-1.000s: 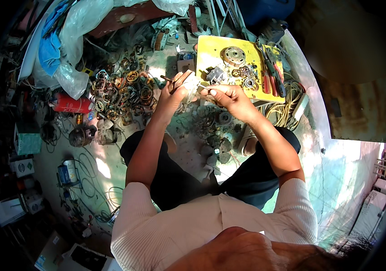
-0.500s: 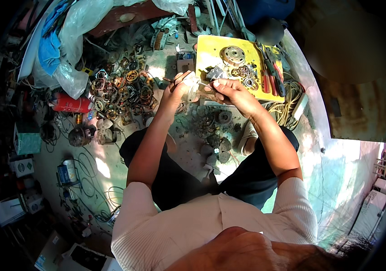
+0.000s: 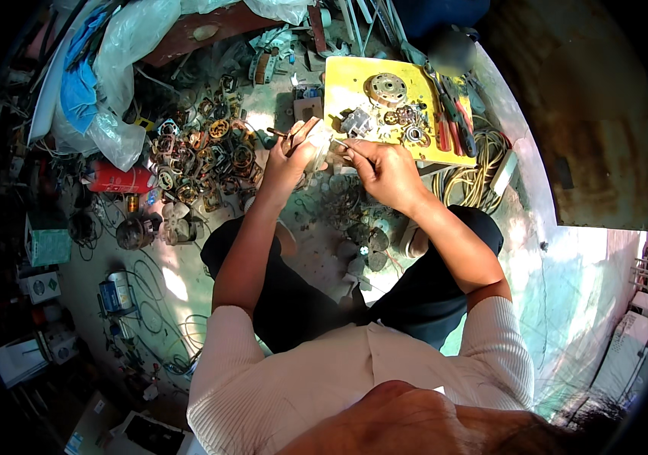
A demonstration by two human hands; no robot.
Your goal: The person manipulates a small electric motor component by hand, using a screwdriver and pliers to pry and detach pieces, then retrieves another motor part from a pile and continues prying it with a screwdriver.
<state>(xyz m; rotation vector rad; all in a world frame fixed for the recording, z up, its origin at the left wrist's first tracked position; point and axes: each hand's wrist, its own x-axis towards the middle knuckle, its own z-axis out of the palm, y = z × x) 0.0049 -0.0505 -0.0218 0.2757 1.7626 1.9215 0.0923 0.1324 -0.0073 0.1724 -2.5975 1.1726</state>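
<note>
My left hand is closed round a pale, bright part whose kind is washed out by glare. A thin dark rod pokes out on the left side of that hand, between its fingers. Close by on the right, my right hand pinches a slim rod-like tool, its tip pointing at the pale part. Most of this tool is hidden by my fingers. Just beyond my hands lies a yellow board bearing a round metal disc with holes, a grey metal block and small ring-shaped parts.
Pliers and red-handled tools lie on the board's right side. Coiled cable sits beside it. Left are a heap of copper-wound motor parts, a red cylinder and plastic sheeting. Loose parts lie between my feet.
My right hand has turned, its back now facing up more, and shifted slightly down and left. The rod-like tool stays close to the pale part. My left hand has barely moved.
</note>
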